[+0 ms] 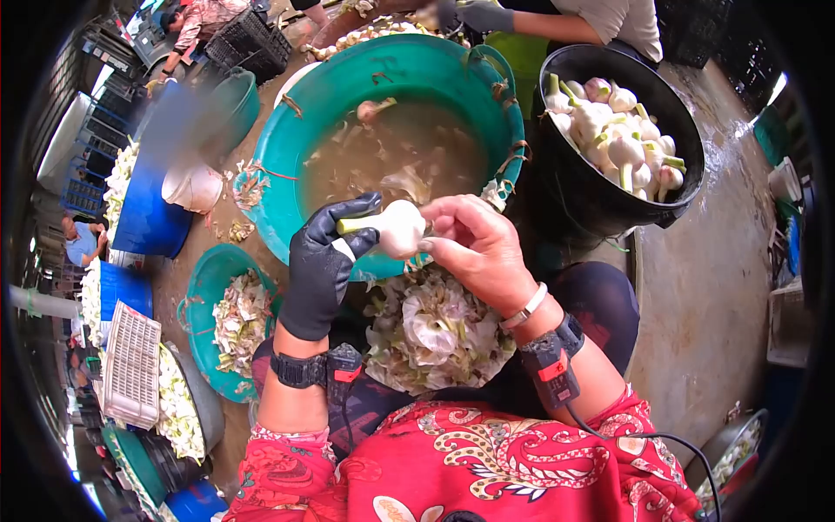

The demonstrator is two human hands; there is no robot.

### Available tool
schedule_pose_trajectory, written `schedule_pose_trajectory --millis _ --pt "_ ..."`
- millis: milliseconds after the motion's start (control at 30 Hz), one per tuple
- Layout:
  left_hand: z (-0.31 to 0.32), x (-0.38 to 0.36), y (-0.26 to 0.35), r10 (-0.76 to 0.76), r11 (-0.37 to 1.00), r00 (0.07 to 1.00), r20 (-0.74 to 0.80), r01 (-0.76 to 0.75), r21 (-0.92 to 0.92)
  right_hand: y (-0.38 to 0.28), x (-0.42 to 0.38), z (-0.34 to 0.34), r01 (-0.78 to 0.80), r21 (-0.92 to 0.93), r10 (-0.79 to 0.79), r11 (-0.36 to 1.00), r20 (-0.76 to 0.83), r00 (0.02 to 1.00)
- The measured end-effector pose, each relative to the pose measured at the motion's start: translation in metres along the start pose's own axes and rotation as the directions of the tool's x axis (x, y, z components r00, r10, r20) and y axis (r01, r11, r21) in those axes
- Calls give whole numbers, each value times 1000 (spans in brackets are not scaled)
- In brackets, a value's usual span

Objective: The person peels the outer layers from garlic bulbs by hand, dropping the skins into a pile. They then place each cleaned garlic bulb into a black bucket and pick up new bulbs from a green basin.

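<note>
My left hand (315,274), in a black glove, is closed around the green stem of a white garlic bulb (403,229). The bulb lies sideways, its stem pointing left. My bare right hand (480,246) pinches the bulb's right end between thumb and fingers. Just beyond both hands, a large green tub (287,157) holds murky water with bits of skin and a pinkish bulb (372,110) in it. Below the hands, between my knees, sits a heap of peeled garlic skins (439,331).
A black bucket (557,196) full of garlic bulbs stands at the right. To the left are a small green basin (202,291) with skins, a blue barrel (152,209) and a pale crate (130,365). Co-workers sit nearby; one gloved hand (485,16) shows beyond the tub.
</note>
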State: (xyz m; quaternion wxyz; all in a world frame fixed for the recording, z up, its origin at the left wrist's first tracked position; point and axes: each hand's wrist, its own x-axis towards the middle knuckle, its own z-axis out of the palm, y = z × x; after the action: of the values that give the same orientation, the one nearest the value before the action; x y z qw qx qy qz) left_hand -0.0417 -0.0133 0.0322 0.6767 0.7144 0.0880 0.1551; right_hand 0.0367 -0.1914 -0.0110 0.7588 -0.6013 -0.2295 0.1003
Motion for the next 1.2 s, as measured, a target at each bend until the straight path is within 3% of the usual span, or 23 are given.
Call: schedule_pose_trajectory --millis 33,100,167,333,467,533,567,633,667,700,733,767,833,900,933,967,1033,1100,1133,1200 --pt "4 -2 5 45 988 998 34 -50 149 -7 3 -1 88 -137 -84 987 32 996" --pt "10 -3 10 30 988 998 55 -38 152 -7 4 -3 69 -163 -56 984 84 995" --pt "10 -1 11 19 986 997 73 -30 162 -3 5 -4 155 -272 -123 950 130 984" --pt "7 0 10 122 863 983 136 -173 474 -1 5 -3 225 -301 -192 927 135 972" --pt "7 -1 10 121 892 988 92 -149 426 -2 1 -1 246 -392 -160 886 240 958" --pt "4 1 12 -93 993 993 -65 98 72 1 -7 3 292 -414 -178 862 292 940" --pt "-2 1 8 -83 993 994 -74 88 78 3 -12 5 297 -442 -140 847 353 925" --pt "-16 3 -4 -144 950 990 -9 136 -281 15 -26 9 279 -519 -42 808 422 905" --pt "-19 6 -9 -112 939 993 -26 97 -330 17 -27 8 287 -512 -50 810 426 903" --pt "-23 8 -13 -106 941 994 -30 91 -326 18 -28 6 226 -577 67 785 442 895" --pt "-28 10 -18 -181 912 982 -56 147 -383 18 -29 4 167 -643 185 748 443 877" --pt "-33 13 -25 -257 875 963 -73 200 -441 17 -30 2 169 -642 180 748 441 879" --pt "-47 25 -37 -295 854 952 -80 225 -469 15 -32 -2 146 -574 288 806 595 750" --pt "-55 44 -33 -348 829 920 -178 214 -517 13 -36 2 153 -590 350 793 646 679" --pt "-57 61 -27 -314 839 939 -141 205 -505 17 -40 6 153 -564 350 812 679 645" --pt "-43 75 -6 -176 876 982 -72 123 -467 21 -42 11 154 -538 349 829 712 609" --pt "-14 102 43 19 827 984 177 84 -556 21 -41 18 78 -495 385 866 757 528" --pt "4 121 74 143 924 971 193 -61 -377 31 -46 15 80 -408 309 910 793 525" --pt "2 131 67 147 923 968 204 -60 -380 21 -39 10 133 -472 363 871 803 473" --pt "-19 161 29 48 998 994 102 -52 38 8 -32 6 92 -525 395 846 734 552"
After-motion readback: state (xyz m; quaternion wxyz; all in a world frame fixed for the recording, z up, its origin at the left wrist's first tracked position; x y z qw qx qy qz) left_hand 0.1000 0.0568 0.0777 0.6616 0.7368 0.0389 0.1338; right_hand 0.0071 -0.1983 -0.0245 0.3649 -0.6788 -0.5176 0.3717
